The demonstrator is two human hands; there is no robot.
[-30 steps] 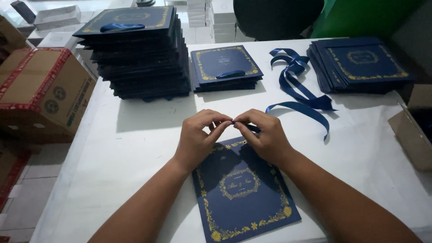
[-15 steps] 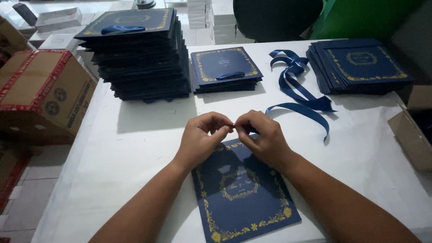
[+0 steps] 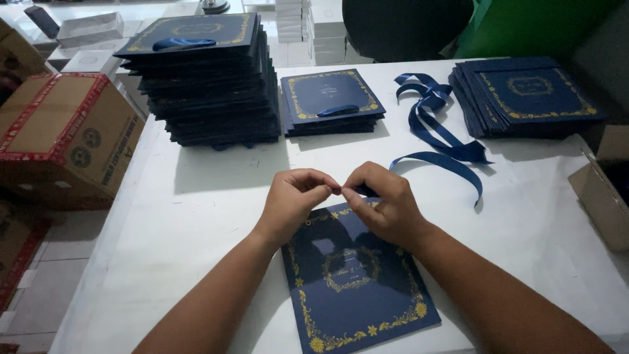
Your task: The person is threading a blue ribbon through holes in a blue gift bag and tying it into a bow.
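Note:
A dark blue card (image 3: 357, 282) with a gold floral border lies flat on the white table (image 3: 203, 216) in front of me. My left hand (image 3: 291, 200) and my right hand (image 3: 383, 200) meet above its top edge, fingertips pinched together on the end of a blue satin ribbon (image 3: 436, 160). The ribbon runs from my right hand off to the right across the table. The exact spot where the fingers meet the card's edge is hidden by the hands.
A tall stack of blue cards with ribbon bows (image 3: 209, 78) stands at the back left, a short stack (image 3: 331, 101) beside it, plain cards (image 3: 527, 95) at the back right. Loose ribbons (image 3: 426, 105) lie between. Cardboard boxes sit left (image 3: 62, 134) and right (image 3: 599, 190).
My fingertips have shifted slightly on the ribbon end, and the hands sit a little lower over the card's top edge. The view has tilted a bit.

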